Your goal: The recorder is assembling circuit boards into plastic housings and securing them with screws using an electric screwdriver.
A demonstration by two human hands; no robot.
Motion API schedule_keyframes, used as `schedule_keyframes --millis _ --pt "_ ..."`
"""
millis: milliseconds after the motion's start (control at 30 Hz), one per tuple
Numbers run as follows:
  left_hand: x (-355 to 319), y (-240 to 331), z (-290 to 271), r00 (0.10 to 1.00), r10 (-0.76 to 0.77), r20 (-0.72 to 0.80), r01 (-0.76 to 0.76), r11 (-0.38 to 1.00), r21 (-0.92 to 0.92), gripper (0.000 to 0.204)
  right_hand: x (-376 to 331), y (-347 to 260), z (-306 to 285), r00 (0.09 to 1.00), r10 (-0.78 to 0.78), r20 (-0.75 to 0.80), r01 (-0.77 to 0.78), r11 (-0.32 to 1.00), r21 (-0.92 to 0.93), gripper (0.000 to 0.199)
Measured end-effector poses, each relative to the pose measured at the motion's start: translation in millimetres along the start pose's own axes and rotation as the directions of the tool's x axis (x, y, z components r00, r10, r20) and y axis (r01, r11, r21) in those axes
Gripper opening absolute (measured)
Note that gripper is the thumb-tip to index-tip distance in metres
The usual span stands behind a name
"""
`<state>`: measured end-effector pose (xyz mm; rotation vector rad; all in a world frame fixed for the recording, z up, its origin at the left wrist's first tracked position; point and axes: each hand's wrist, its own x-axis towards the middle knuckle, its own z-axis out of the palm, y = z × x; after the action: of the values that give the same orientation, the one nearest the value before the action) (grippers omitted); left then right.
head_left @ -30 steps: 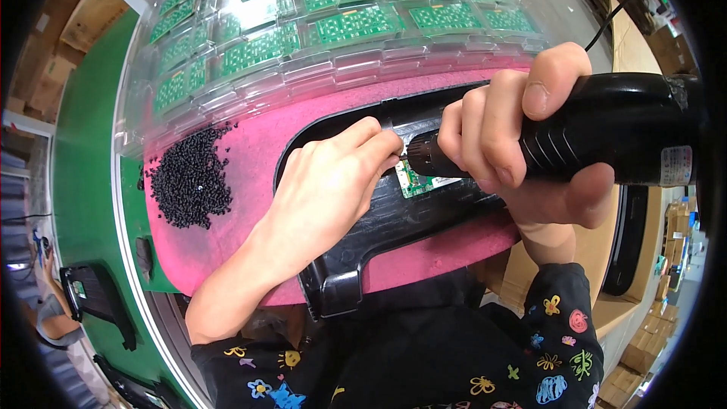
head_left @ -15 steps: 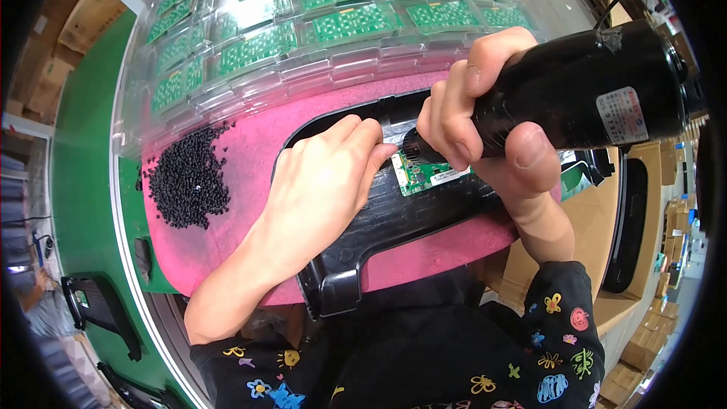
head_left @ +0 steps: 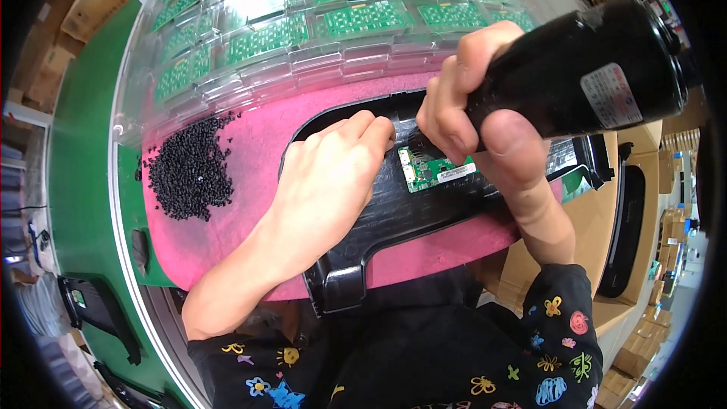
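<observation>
My right hand point(head_left: 485, 110) is wrapped round a black cylindrical electric screwdriver point(head_left: 560, 79), tilted so its narrow end points down left. That end is over a small green circuit board point(head_left: 425, 176) set in a long black plastic housing point(head_left: 394, 216). The fingers and the tool hide the tip and the board's upper edge. My left hand point(head_left: 326, 174) lies over the left part of the housing, just left of the board. Its fingers are curled together, and whatever they hold, if anything, is hidden.
A pink mat point(head_left: 250, 136) lies under the housing. On its left is a heap of small black screws point(head_left: 191, 170). Clear plastic trays point(head_left: 303, 60) of green boards stand beyond. Another black housing point(head_left: 98, 310) sits far left; an open cardboard box point(head_left: 583, 235) stands right.
The fingers of my left hand have curled in, away from the board's left edge. The screwdriver's rear end has shifted slightly up and left. Housing and board appear slightly farther right.
</observation>
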<state>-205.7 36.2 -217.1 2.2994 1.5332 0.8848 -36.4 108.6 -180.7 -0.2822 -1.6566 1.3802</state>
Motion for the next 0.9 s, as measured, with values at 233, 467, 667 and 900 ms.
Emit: schedule_keyframes --millis 233,467,667,900 --pt "0.0 2.2 -2.3 1.0 0.027 0.002 -0.027 0.998 0.057 0.014 3.1 8.2 5.5 0.999 -0.015 0.03 0.016 1.0 -0.027 0.043" --pt "3.3 -1.4 -1.6 0.996 0.04 0.079 -0.034 0.997 -0.073 0.012 -5.0 -13.5 -9.3 0.992 -0.117 0.049 0.109 0.983 0.147 0.055" --pt "10.4 2.1 -0.2 0.98 0.183 -0.08 -0.198 0.945 -0.258 0.016 -13.3 -42.3 -16.6 0.979 -0.168 0.115 0.142 0.968 0.208 0.054" --pt "10.6 1.0 1.8 0.982 0.181 -0.045 -0.186 0.922 -0.341 0.018 -24.4 -52.5 -10.5 0.999 0.005 0.034 -0.009 0.993 0.116 0.055"
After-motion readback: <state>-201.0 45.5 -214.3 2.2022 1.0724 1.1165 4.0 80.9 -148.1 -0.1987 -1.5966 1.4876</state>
